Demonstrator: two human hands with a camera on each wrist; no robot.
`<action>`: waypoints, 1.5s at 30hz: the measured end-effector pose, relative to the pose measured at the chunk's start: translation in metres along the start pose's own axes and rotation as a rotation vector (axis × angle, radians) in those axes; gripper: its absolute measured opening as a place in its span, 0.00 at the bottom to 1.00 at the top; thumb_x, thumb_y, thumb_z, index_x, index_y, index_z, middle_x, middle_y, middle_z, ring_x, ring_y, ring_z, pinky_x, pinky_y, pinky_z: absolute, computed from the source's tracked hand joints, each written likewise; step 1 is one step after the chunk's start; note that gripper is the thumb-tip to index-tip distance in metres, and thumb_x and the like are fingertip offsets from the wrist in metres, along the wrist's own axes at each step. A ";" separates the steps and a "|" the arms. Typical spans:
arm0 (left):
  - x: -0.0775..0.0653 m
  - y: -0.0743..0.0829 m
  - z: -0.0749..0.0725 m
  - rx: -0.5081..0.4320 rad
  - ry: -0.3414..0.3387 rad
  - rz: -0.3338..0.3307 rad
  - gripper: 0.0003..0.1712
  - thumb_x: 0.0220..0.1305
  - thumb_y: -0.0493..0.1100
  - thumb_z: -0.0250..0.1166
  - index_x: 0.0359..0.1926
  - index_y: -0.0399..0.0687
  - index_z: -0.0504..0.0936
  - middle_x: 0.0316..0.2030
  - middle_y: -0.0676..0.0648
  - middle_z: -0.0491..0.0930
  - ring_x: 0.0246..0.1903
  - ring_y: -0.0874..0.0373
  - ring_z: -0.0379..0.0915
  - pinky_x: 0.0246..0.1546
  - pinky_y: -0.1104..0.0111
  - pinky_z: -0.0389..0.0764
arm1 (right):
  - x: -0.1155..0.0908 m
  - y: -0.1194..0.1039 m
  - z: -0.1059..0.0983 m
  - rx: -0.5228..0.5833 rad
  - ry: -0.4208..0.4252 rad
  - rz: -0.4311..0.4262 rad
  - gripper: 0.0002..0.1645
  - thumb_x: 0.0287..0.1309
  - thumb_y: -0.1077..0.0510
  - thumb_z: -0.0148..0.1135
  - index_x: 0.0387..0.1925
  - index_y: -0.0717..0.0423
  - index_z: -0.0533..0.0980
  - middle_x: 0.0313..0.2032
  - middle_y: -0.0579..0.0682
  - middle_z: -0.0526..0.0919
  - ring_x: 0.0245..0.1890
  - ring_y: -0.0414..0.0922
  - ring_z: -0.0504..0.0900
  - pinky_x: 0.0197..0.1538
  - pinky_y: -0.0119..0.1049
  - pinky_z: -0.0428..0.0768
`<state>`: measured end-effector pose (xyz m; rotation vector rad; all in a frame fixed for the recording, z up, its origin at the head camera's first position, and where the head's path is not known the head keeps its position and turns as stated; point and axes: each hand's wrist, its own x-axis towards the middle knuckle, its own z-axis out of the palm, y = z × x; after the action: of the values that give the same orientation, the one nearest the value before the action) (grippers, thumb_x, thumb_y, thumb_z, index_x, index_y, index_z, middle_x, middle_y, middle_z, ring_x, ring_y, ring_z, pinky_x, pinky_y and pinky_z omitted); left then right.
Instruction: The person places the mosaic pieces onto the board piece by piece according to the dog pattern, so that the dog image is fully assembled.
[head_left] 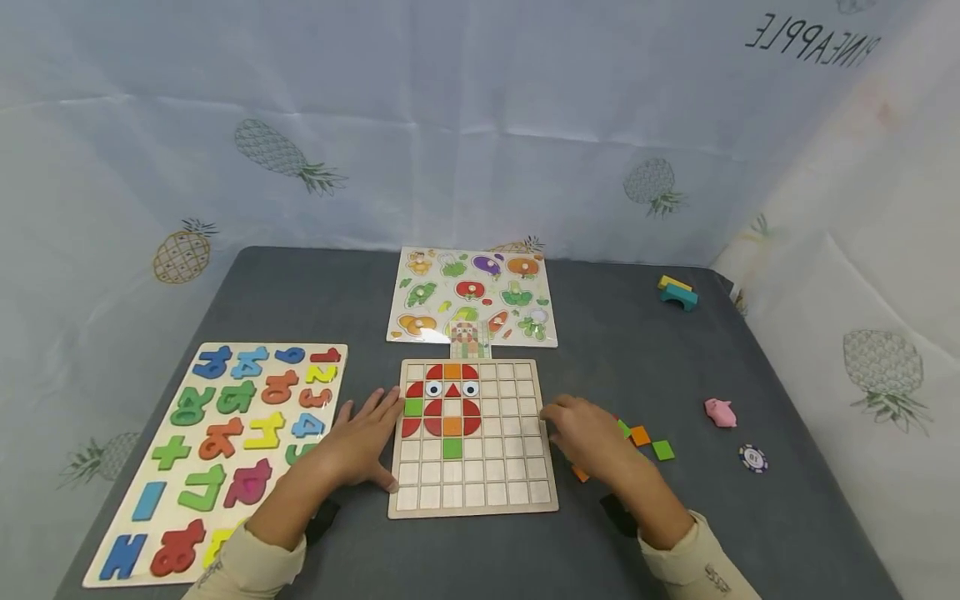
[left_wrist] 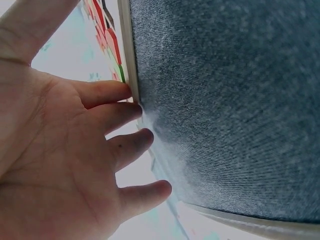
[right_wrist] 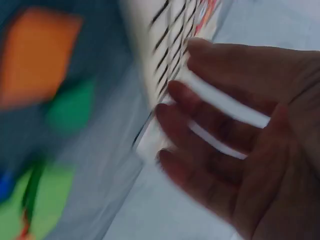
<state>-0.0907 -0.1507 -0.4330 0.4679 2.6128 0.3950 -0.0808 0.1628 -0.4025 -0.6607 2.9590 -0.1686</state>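
A square wooden grid board (head_left: 517,471) lies in front of me, its upper left part filled with red, orange and green tiles and two eye pieces (head_left: 433,389). A green square tile (head_left: 452,448) sits below the orange one. My left hand (head_left: 358,446) rests along the board's left edge, thumb and fingers spread; the left wrist view shows fingertips (left_wrist: 135,111) right at that edge. At the right edge is my right hand (head_left: 596,437), fingers loosely bent with nothing between them in the right wrist view. Loose orange (head_left: 640,435) and green tiles (head_left: 663,450) lie beside it, some partly hidden under it.
A small pattern card (head_left: 470,342) lies between the grid board and a vegetable puzzle (head_left: 480,271) behind it. At left is a number puzzle (head_left: 193,454). Rightward are a pink pig (head_left: 721,412), a poker chip (head_left: 753,458) and teal (head_left: 679,297) and yellow blocks (head_left: 673,282).
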 end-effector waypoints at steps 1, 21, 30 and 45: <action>0.000 0.000 0.000 -0.001 -0.002 0.002 0.68 0.25 0.57 0.78 0.68 0.43 0.52 0.70 0.43 0.44 0.69 0.44 0.34 0.61 0.40 0.37 | -0.006 0.008 -0.001 -0.021 0.000 0.044 0.17 0.44 0.63 0.69 0.40 0.53 0.79 0.39 0.49 0.78 0.37 0.46 0.79 0.34 0.38 0.78; 0.000 -0.001 -0.003 0.008 -0.008 0.017 0.68 0.26 0.58 0.78 0.68 0.43 0.52 0.70 0.42 0.44 0.69 0.44 0.34 0.61 0.40 0.37 | -0.021 0.016 0.001 0.074 0.038 -0.001 0.14 0.42 0.61 0.71 0.34 0.50 0.78 0.33 0.44 0.77 0.31 0.40 0.76 0.33 0.35 0.77; 0.003 -0.001 0.000 0.005 0.004 0.013 0.68 0.25 0.57 0.78 0.68 0.43 0.52 0.70 0.42 0.44 0.69 0.43 0.34 0.61 0.40 0.37 | 0.015 -0.067 0.022 0.100 0.010 -0.364 0.11 0.48 0.54 0.67 0.37 0.45 0.80 0.35 0.39 0.78 0.36 0.34 0.77 0.39 0.29 0.76; -0.002 0.000 0.001 0.005 0.006 0.010 0.69 0.24 0.58 0.78 0.68 0.42 0.52 0.69 0.41 0.45 0.68 0.43 0.35 0.60 0.39 0.38 | 0.020 -0.093 0.043 -0.037 0.066 -0.390 0.10 0.47 0.54 0.68 0.34 0.44 0.79 0.28 0.41 0.74 0.26 0.33 0.71 0.29 0.25 0.73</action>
<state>-0.0888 -0.1511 -0.4335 0.4828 2.6184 0.3934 -0.0545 0.0669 -0.4348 -1.2552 2.8640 -0.1683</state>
